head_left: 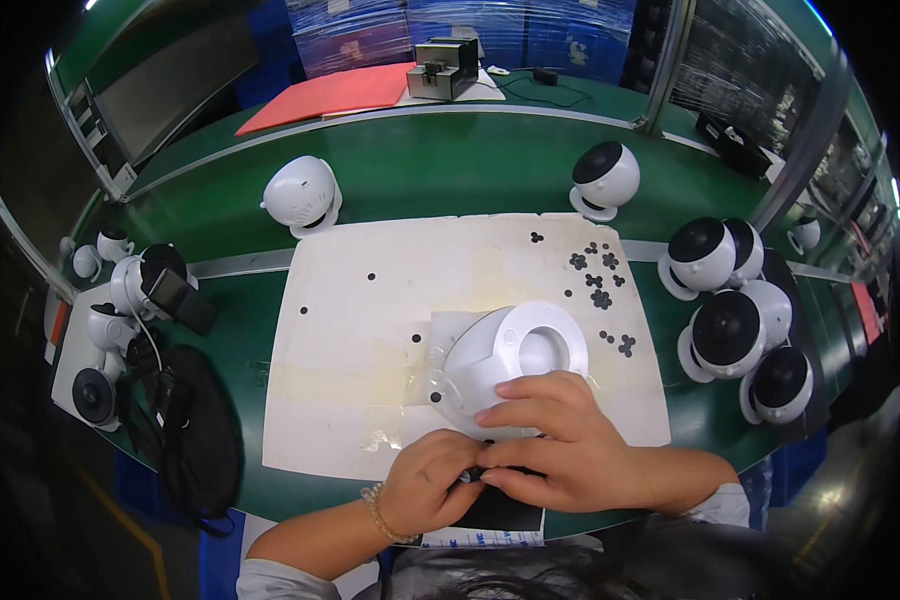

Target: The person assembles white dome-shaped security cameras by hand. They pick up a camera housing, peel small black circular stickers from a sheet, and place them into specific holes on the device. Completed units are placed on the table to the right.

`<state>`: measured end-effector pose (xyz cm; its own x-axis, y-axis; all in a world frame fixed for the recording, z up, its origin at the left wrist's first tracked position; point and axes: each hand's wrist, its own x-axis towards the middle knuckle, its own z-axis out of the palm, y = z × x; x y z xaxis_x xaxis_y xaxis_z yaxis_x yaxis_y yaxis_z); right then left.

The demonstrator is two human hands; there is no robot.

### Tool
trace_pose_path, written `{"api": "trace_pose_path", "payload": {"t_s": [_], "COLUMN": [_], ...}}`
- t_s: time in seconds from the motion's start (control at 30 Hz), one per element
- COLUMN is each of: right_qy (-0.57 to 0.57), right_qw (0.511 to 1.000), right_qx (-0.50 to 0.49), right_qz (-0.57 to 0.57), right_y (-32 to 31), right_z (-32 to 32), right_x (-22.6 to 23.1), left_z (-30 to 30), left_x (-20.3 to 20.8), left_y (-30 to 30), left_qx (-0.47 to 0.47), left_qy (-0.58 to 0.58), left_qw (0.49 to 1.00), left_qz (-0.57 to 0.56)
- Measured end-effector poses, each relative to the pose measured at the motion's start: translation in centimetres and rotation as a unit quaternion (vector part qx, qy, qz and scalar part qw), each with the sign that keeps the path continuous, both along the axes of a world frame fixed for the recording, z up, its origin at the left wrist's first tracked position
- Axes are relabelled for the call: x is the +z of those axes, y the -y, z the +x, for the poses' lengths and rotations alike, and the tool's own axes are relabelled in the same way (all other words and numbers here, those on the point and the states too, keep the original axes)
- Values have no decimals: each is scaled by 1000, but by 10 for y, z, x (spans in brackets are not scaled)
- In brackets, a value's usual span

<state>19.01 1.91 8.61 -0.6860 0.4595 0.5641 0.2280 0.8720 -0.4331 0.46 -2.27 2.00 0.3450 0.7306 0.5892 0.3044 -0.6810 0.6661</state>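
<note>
My left hand [428, 487] is closed, thumb and fingers pinching a small dark piece [470, 475] whose kind I cannot make out. Against it, my right hand [570, 450] has its thumb and forefinger pressed together at the same spot, its other fingers lifted and slightly spread. Under both hands lies a black sheet [505, 512] with a printed white backing edge. Just beyond the fingers, a white rounded camera-like housing [480, 365] lies with its ring-shaped base [573, 335] facing up. Small black round pads [416, 338] are stuck to the pale board [340, 380] left of the housing.
Several black pads [600, 298] cluster at the board's right. More white-and-black ball-shaped devices [725, 335] stand at the right, with others [302, 195] along the back. A cable and black adapter [170, 400] lie at left. A metal fixture [444, 70] sits beside red sheets [340, 95].
</note>
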Motion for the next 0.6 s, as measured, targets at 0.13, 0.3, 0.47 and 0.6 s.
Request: {"api": "trace_pose_path", "payload": {"t_s": [0.13, 0.3, 0.47, 0.6], "right_qy": [-1, -67, -16, -69], "right_qw": [999, 996, 994, 990], "right_qx": [40, 55, 65, 83], "right_qz": [11, 33, 82, 90], "right_y": [4, 5, 0, 2], "right_z": [-2, 2, 4, 13], "right_x": [-9, -10, -20, -23], "left_z": [-2, -3, -3, -5], "left_x": [3, 6, 5, 8], "left_y": [0, -1, -3, 0], "left_qx": [13, 30, 28, 66], "left_qy": [-29, 2, 5, 7], "left_qw": [999, 999, 1000, 997], "left_qz": [-15, -38, 7, -39]}}
